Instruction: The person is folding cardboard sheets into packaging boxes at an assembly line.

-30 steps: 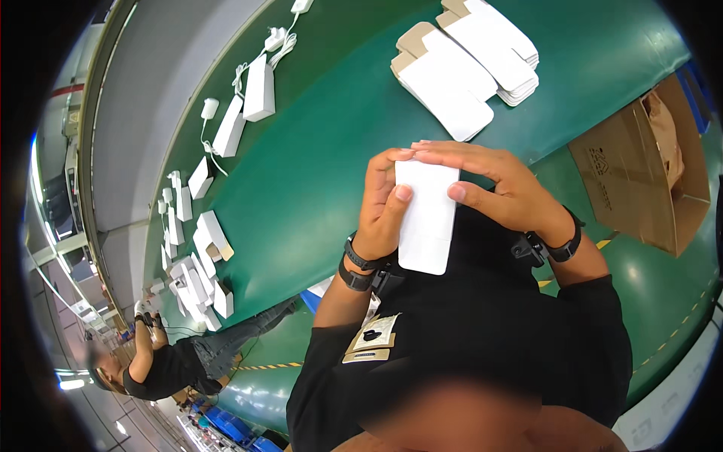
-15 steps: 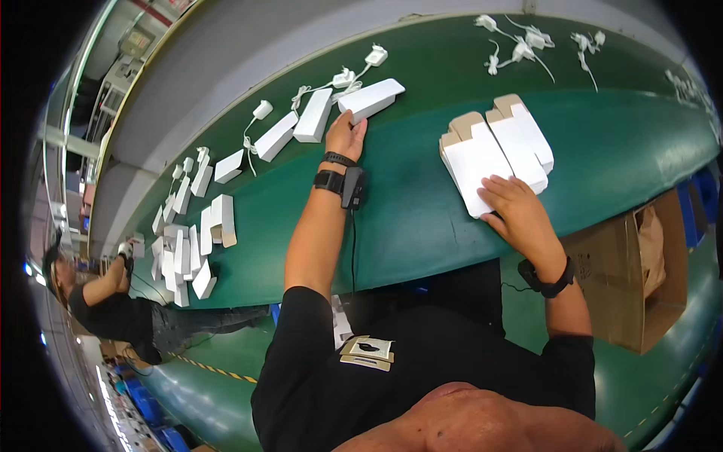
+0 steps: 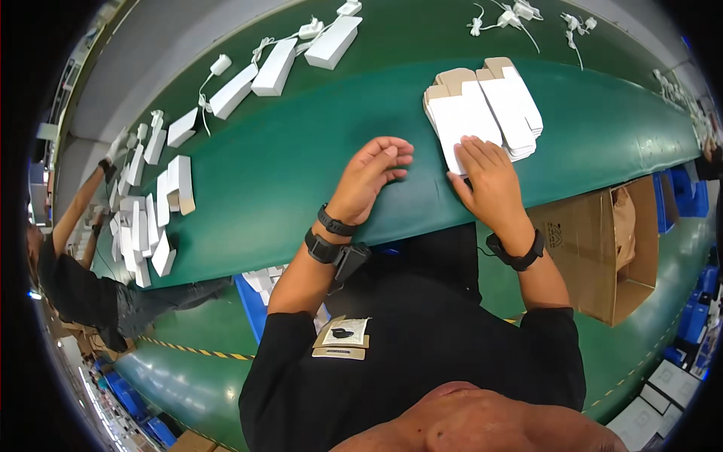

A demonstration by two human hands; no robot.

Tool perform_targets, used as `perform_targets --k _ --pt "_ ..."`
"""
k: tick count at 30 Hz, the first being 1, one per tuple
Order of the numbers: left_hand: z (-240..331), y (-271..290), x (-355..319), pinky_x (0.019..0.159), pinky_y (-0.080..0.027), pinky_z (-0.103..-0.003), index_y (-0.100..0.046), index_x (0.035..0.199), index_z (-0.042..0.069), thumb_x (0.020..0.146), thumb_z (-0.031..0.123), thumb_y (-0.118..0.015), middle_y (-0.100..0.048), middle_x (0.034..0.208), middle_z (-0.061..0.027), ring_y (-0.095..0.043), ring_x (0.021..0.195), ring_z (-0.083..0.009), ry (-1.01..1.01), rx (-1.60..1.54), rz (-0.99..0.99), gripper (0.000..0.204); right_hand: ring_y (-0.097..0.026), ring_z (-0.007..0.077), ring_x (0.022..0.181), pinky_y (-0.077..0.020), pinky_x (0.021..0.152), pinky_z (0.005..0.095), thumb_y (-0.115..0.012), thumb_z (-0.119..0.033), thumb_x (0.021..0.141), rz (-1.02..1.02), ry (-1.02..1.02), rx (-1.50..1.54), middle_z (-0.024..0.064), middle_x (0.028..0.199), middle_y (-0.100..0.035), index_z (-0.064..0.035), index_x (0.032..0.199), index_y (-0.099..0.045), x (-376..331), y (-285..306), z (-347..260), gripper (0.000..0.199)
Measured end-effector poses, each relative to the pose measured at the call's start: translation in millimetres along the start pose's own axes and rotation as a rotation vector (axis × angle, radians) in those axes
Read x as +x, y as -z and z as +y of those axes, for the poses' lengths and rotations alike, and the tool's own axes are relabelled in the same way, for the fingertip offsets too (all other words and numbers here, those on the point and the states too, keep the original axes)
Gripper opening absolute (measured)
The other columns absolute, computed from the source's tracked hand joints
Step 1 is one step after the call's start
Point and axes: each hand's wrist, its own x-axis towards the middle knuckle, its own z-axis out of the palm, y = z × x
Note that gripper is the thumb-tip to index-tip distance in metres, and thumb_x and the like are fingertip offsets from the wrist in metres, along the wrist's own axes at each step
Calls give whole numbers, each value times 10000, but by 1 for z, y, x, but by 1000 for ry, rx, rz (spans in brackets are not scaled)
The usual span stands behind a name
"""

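Observation:
Two stacks of flat, unfolded white cartons with brown inner flaps lie side by side on the green table. My right hand (image 3: pixel 488 177) lies flat on the near end of the left stack (image 3: pixel 461 124), fingers stretched out. The right stack (image 3: pixel 512 113) is just beyond it. My left hand (image 3: pixel 373 177) hovers above the table to the left of the stacks, its fingers loosely curled and apart, with nothing in it. At the far left edge stands a folded white box (image 3: pixel 334 43), the closest of a row of boxes to my left hand.
White power adapters with cables (image 3: pixel 310 29) lie behind the boxes, and more adapters (image 3: pixel 512 15) at the far right. Several white boxes (image 3: pixel 139 226) crowd the left end, near a co-worker (image 3: pixel 71 256). A large open brown carton (image 3: pixel 580 248) stands below the table edge on the right.
My left hand has let go of the folded white box and come back toward me and right, near the flat cartons. The right hand stays on its stack. The whole view has shifted.

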Motion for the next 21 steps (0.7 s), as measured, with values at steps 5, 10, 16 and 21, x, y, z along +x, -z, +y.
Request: perform_targets --k 5,10,16,21 --pt "-12 16 -1 1020 -445 -371 -523 1292 46 1031 313 -493 -596 1277 -112 -569 1172 -195 67 -77 -65 375 -665 335 1003 -509 889 445 -649 -56 858 56 -136 145 142 1027 -703 26 1010 -676 17 -12 -14 174" --pt "6 11 8 1122 -367 -470 -336 1474 53 967 629 -450 -426 1474 -212 -452 1355 -315 38 -389 -250 775 -675 335 1007 -537 868 422 -672 -17 830 344 -31 204 157 1065 -694 21 1045 -672 20 -15 -82 218" --pt "-3 1 -18 1084 -414 -447 -245 1491 -3 853 657 -623 -417 1453 -274 -510 1288 -343 -142 -202 -384 993 -684 303 911 -544 802 380 -631 -112 911 209 -60 646 154 970 -701 25 1041 -655 -6 18 -96 191" --pt "-6 -12 -33 1115 -374 -442 -313 1483 -13 820 603 -689 -454 1424 -230 -487 1313 -320 -98 1 -583 980 -585 136 479 -433 505 280 -723 -177 869 -167 -424 881 51 538 -581 -54 1091 -563 35 75 -39 300"
